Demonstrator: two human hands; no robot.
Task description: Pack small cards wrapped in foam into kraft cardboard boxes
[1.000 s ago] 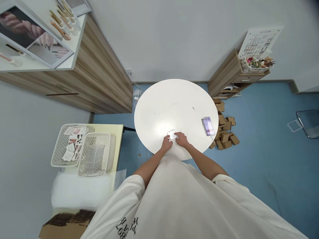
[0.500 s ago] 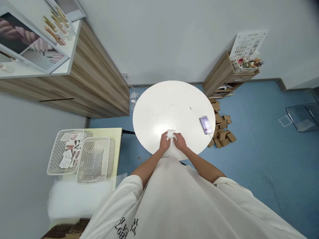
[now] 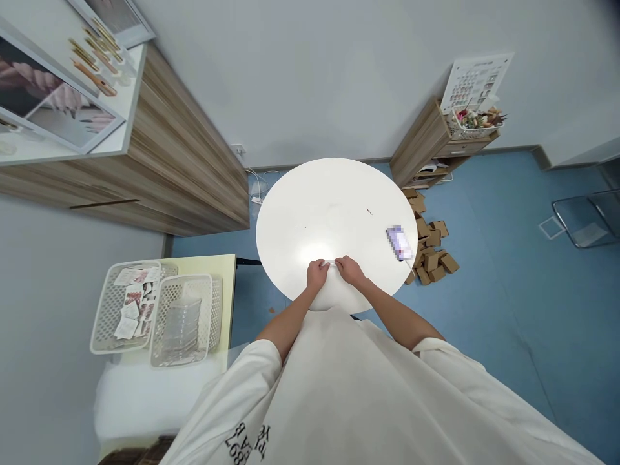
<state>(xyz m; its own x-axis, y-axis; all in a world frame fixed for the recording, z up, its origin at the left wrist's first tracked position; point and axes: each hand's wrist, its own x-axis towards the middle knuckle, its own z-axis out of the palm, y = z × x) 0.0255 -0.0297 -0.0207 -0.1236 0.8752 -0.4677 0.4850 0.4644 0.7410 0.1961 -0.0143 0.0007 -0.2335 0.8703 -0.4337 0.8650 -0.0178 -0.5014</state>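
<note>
Near the front edge of the round white table (image 3: 310, 194), a small clear or whitish box-like piece (image 3: 330, 262) is held between my two hands. My left hand (image 3: 317, 274) has its fingers closed on the piece's left end. At the other end, my right hand (image 3: 349, 269) grips it with thumb and fingers. The piece now looks like a narrow strip, and most of it is too small or hidden to make out. Farther right on the tabletop lies a phone (image 3: 399, 243), pixelated, with a white cable.
A thin dark object (image 3: 369, 212) lies on the table. Several small cardboard boxes (image 3: 433, 258) are piled on the floor at right. White baskets (image 3: 181, 323) stand on a side table at left. A wooden cabinet (image 3: 194, 142) rises behind; a smaller cabinet (image 3: 421, 142) stands at right.
The whitish piece showed as a wider box and now appears as a thin strip between my hands. Both hands have shifted slightly, and the view has tilted a little.
</note>
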